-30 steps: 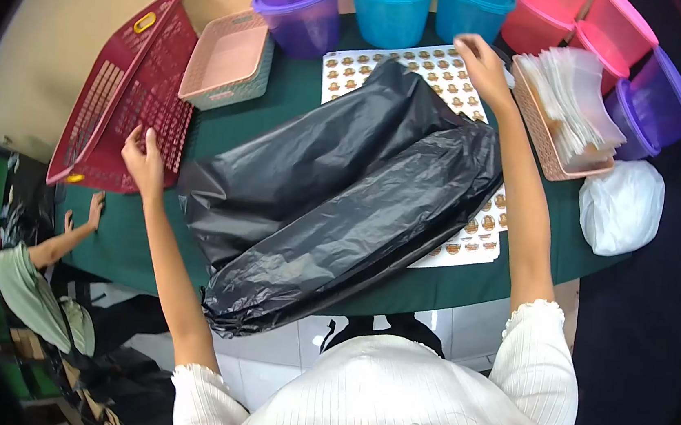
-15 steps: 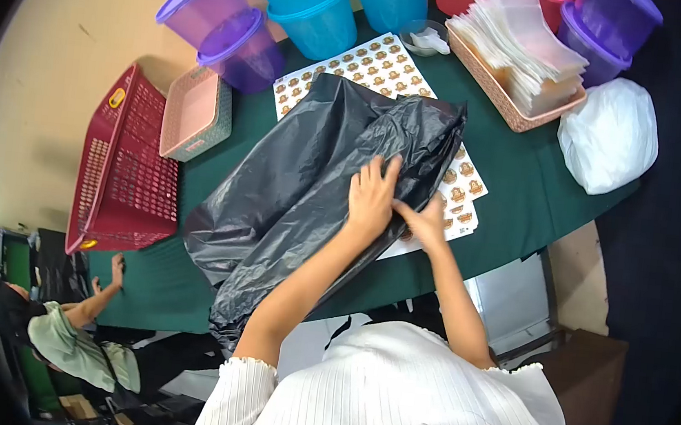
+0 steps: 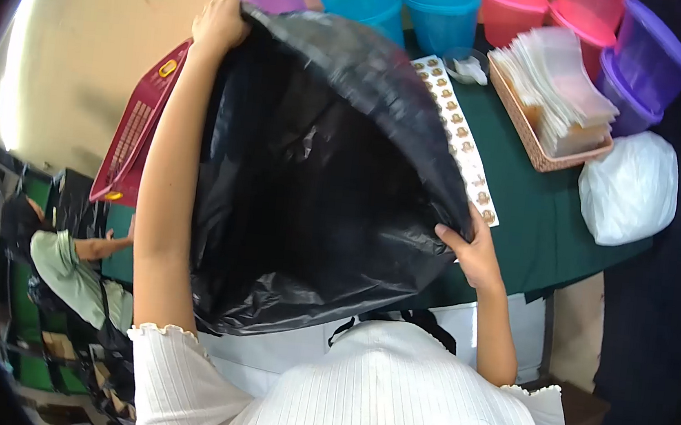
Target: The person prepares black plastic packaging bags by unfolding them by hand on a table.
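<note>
A large black plastic bag [image 3: 318, 186] is spread wide in front of me, its mouth facing my body so that the dark inside shows. Up at the far left, my left hand [image 3: 221, 21] is closed on the bag's rim, arm stretched out. My right hand [image 3: 476, 252] grips the opposite edge at the right, thumb on the inner side and fingers behind the plastic. Part of a sticker sheet [image 3: 466, 147] with rows of small brown designs sticks out from behind the bag; the rest of it is hidden.
Behind stand teal tubs [image 3: 441, 21], pink tubs [image 3: 511, 16] and purple tubs [image 3: 637, 69]. A woven basket [image 3: 538, 156] of clear pouches and a white plastic bag [image 3: 630, 189] are at the right. A red basket [image 3: 131, 135] is left, with a person [image 3: 69, 268] beyond.
The black bag lay flat and crumpled under both hands; now it is lifted and opened wide. My left hand has moved far up and left, my right hand slightly right and down.
</note>
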Action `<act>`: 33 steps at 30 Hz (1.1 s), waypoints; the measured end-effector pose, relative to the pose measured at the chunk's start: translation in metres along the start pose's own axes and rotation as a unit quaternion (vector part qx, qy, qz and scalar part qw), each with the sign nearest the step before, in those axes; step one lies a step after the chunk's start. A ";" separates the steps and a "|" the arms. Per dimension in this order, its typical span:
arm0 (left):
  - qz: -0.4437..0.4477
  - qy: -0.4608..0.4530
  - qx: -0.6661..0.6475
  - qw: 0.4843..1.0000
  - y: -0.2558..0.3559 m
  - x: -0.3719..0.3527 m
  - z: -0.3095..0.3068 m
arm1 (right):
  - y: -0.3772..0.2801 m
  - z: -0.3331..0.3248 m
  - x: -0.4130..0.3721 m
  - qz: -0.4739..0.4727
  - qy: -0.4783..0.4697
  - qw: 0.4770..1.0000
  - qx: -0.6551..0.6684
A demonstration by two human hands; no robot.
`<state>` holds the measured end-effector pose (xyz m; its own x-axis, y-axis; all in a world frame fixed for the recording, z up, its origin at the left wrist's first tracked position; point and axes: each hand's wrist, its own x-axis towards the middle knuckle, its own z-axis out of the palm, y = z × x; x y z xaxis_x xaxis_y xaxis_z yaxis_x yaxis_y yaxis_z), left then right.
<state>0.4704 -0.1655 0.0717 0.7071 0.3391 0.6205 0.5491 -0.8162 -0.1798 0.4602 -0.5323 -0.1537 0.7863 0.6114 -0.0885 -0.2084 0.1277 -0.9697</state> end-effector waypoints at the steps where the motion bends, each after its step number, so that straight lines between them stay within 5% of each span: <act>1: -0.001 0.006 0.076 0.997 0.001 -0.002 -0.008 | -0.006 0.006 0.005 -0.050 0.029 0.996 0.061; 2: 0.000 0.029 0.076 0.997 0.005 -0.007 -0.011 | -0.017 0.010 0.006 -0.053 0.014 0.997 0.053; 4: 0.076 0.113 0.082 0.987 0.024 -0.032 -0.030 | -0.041 0.016 0.005 0.107 0.014 0.977 0.184; 6: 0.143 0.163 0.013 0.976 0.036 -0.064 -0.038 | -0.042 0.021 0.005 0.090 0.002 0.973 0.214; 8: 0.163 -0.013 -0.095 0.982 0.060 -0.123 -0.067 | -0.050 0.021 -0.004 0.156 -0.021 0.942 0.296; 11: 0.300 -0.308 -0.190 0.882 0.059 -0.219 -0.077 | -0.044 0.007 -0.010 0.191 -0.115 0.913 0.341; 12: 0.301 -0.450 -0.218 0.812 0.045 -0.253 -0.070 | -0.047 0.007 -0.013 0.191 -0.127 0.908 0.350; 13: 0.162 -0.598 -0.242 0.747 0.034 -0.270 -0.073 | -0.045 0.004 -0.013 0.191 -0.141 0.910 0.339; 14: 0.114 -0.629 -0.231 0.733 0.018 -0.272 -0.064 | -0.045 0.001 -0.012 0.199 -0.150 0.910 0.331; 18: -0.197 -0.573 -0.123 0.786 -0.046 -0.216 -0.072 | -0.082 0.014 -0.023 0.194 -0.101 0.956 0.196; 20: -0.070 -0.281 -0.127 0.949 -0.113 -0.213 -0.034 | -0.085 0.002 -0.033 0.118 -0.223 0.966 0.053; 22: -0.058 -0.355 0.098 0.928 -0.131 -0.181 -0.049 | -0.106 -0.010 -0.039 0.096 -0.293 0.951 -0.001; 24: -0.034 -0.341 0.147 0.928 -0.137 -0.173 -0.062 | -0.124 -0.026 -0.053 0.153 -0.235 0.957 0.071; 25: -0.026 -0.377 0.177 0.909 -0.135 -0.168 -0.070 | -0.135 -0.020 -0.058 0.104 -0.222 0.962 0.119; 27: -0.002 -0.391 0.146 0.909 -0.142 -0.168 -0.077 | -0.132 -0.012 -0.060 -0.025 0.001 0.981 0.194; 31: 0.020 -0.464 0.084 0.882 -0.138 -0.178 -0.074 | -0.130 -0.086 -0.058 -0.025 0.031 0.978 0.204; 33: 0.056 -0.508 0.094 0.854 -0.143 -0.183 -0.068 | -0.145 -0.058 -0.064 -0.144 0.127 0.973 0.130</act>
<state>0.2321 -0.1423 0.0361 0.7298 0.5721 -0.3744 0.4464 -0.8134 -0.3729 0.4737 -0.6352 -0.0208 0.9453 0.3128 0.0930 -0.0721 0.4781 -0.8753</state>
